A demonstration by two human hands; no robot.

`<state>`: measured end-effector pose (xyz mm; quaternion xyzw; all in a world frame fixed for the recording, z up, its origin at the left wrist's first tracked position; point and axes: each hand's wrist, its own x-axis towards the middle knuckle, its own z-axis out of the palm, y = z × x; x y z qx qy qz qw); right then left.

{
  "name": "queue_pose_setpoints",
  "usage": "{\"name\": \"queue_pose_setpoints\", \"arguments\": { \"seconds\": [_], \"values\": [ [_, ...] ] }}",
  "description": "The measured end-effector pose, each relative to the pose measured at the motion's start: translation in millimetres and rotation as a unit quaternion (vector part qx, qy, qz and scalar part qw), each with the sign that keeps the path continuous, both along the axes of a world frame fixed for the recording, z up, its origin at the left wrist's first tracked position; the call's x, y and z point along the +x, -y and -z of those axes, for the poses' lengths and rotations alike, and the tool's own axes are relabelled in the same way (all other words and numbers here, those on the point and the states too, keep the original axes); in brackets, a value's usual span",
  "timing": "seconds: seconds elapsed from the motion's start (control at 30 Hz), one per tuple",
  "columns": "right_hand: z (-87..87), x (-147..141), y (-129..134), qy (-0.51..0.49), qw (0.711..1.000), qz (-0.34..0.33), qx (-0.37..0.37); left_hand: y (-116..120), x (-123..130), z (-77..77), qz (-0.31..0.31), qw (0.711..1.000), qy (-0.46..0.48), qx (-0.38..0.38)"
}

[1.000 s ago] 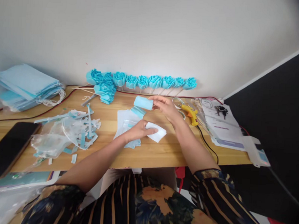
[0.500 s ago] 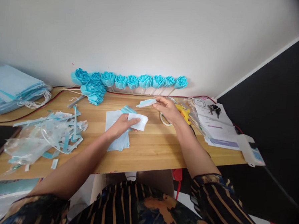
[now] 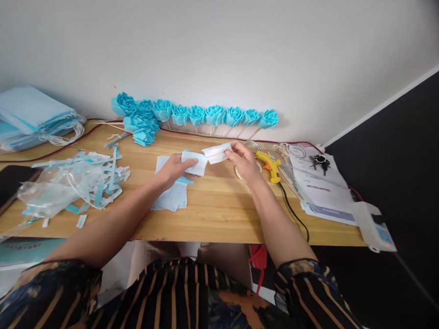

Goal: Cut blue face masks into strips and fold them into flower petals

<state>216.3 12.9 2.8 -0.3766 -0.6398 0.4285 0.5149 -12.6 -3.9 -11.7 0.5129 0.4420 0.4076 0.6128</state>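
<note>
Between thumb and fingers, my left hand [image 3: 177, 170] pinches a pale rectangular piece of mask fabric [image 3: 195, 163]. Another such piece [image 3: 216, 153], whitish with a crease along it, is gripped at its right end by my right hand [image 3: 243, 161]. The two pieces come close to each other at their near edges; whether they touch I cannot tell. Beneath my left hand lies a loose pile of light blue fabric pieces [image 3: 169, 199], partly hidden by the hand. A yellow glue gun [image 3: 269, 165] rests just right of my right hand.
Blue fabric flowers [image 3: 196, 115] on sticks line the wall. Stacked face masks [image 3: 31, 110], fabric scraps with a plastic bag [image 3: 63, 190] and a phone [image 3: 4, 192] occupy the left. To the right lie papers [image 3: 314, 184], keys [image 3: 320, 162] and a white device [image 3: 374, 226].
The piece in my right hand has turned from nearly edge-on to showing its whitish face. My left hand and its piece have shifted slightly left and up. The view has tilted a little.
</note>
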Motion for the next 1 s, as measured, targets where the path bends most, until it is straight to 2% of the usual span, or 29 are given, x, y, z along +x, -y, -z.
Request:
{"name": "queue_pose_setpoints", "arguments": {
  "seconds": [0.17,0.33,0.43,0.57,0.67,0.73,0.87,1.0],
  "values": [
    [-13.5,-4.6,13.1,0.014,1.000,-0.026,0.005,-0.3,0.9,-0.7,-0.015,1.000,0.000,-0.007],
    [-27.3,-2.2,29.4,0.084,0.991,-0.107,-0.019,3.3,3.2,-0.1,-0.004,1.000,-0.006,-0.006],
    [-31.1,-8.5,37.3,0.163,0.976,-0.146,-0.010,7.8,5.9,-1.3,0.006,1.000,-0.025,0.004],
    [-30.9,-26.3,45.7,0.300,0.944,-0.106,0.083,13.2,10.7,-2.8,0.045,0.997,-0.065,0.024],
    [-29.6,-33.9,50.1,0.327,0.930,-0.100,0.138,14.8,12.3,-1.6,0.093,0.992,-0.080,0.038],
    [-30.9,-32.8,53.0,0.314,0.931,-0.121,0.137,15.2,11.7,-1.0,0.102,0.989,-0.087,0.066],
    [-37.4,-24.5,57.1,0.302,0.932,-0.176,0.096,16.5,9.8,-3.1,0.081,0.984,-0.100,0.120],
    [-35.4,-25.6,53.7,0.334,0.925,-0.135,0.119,16.7,9.7,-3.0,0.122,0.985,-0.077,0.091]
  ]
}}
